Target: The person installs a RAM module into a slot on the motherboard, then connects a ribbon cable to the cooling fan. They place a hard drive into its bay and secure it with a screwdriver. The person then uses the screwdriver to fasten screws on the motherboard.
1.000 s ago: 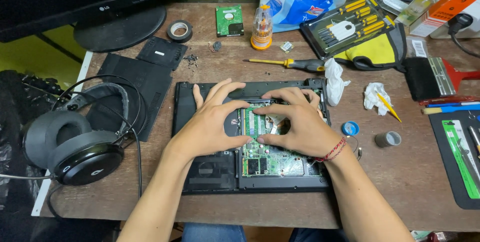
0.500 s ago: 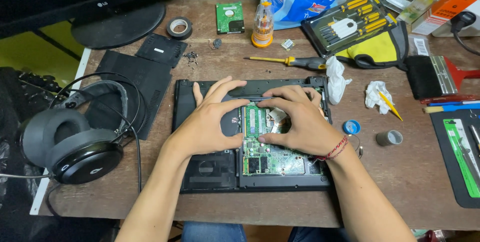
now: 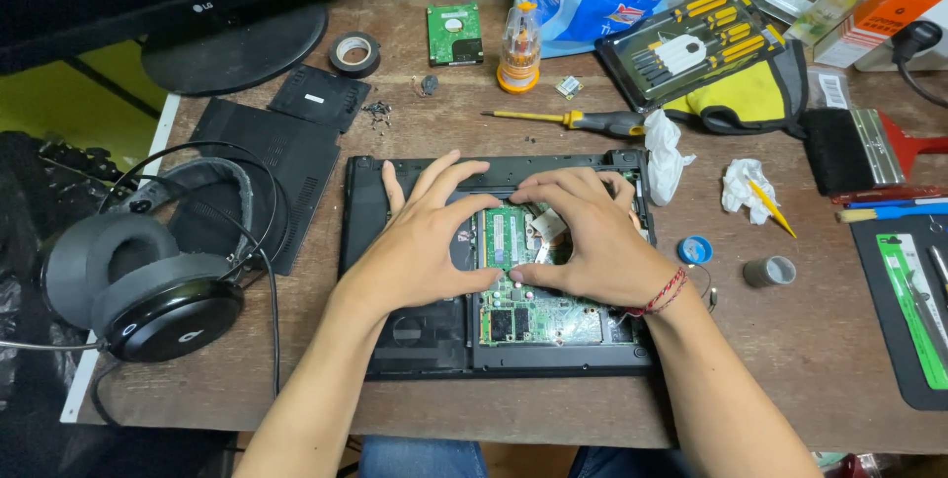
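Both hands are resting on the opened laptop (image 3: 415,340) lying mid-table: the left hand (image 3: 430,241) and right hand (image 3: 588,241) are pinching the green memory stick (image 3: 506,238) from either side — fingers spread, thumbs underneath. A screwdriver (image 3: 573,119) is lying just behind.

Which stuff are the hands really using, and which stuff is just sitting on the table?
In use: left hand and right hand on the opened laptop, fingers at the green memory stick.

Lying about: headphones, tape roll, hard drive, screwdriver, brush, tissues.
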